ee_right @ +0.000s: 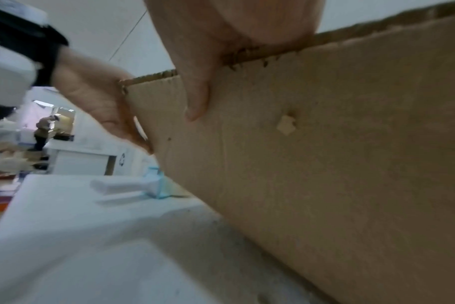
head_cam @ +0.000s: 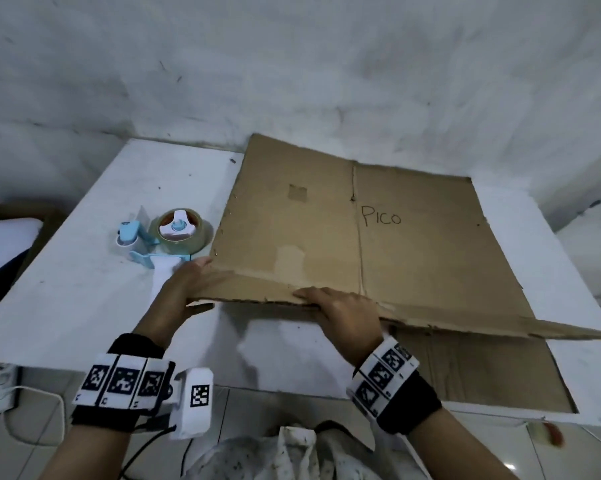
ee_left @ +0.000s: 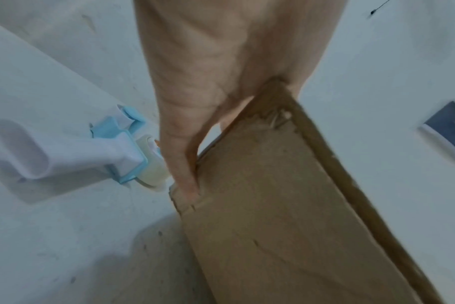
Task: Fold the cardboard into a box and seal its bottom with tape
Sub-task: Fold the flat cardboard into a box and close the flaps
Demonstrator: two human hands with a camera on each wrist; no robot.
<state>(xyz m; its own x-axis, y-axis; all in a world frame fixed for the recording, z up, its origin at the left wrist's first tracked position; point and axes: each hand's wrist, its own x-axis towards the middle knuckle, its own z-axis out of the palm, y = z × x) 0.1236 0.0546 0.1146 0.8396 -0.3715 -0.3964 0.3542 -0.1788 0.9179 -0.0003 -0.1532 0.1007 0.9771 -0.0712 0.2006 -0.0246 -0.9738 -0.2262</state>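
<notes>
A flattened brown cardboard box point(head_cam: 354, 233) marked "PICO" lies across the white table point(head_cam: 84, 289), its near flap lifted off the surface. My left hand point(head_cam: 184, 285) grips the flap's near left corner point(ee_left: 260, 185), thumb under it and fingers on top. My right hand point(head_cam: 340, 306) holds the flap's near edge point(ee_right: 325, 144) further right, fingers over the top and thumb beneath. A tape dispenser point(head_cam: 164, 237) with a white handle, blue frame and clear tape roll lies on the table just left of the cardboard point(ee_left: 78, 156) point(ee_right: 133, 187).
A white wall point(head_cam: 292, 64) stands right behind the table. A lower cardboard layer point(head_cam: 482, 368) lies flat at the near right. On the floor at left runs a white cable with a power strip point(head_cam: 1, 389). At the far left stands a dark chair or seat point(head_cam: 4, 251).
</notes>
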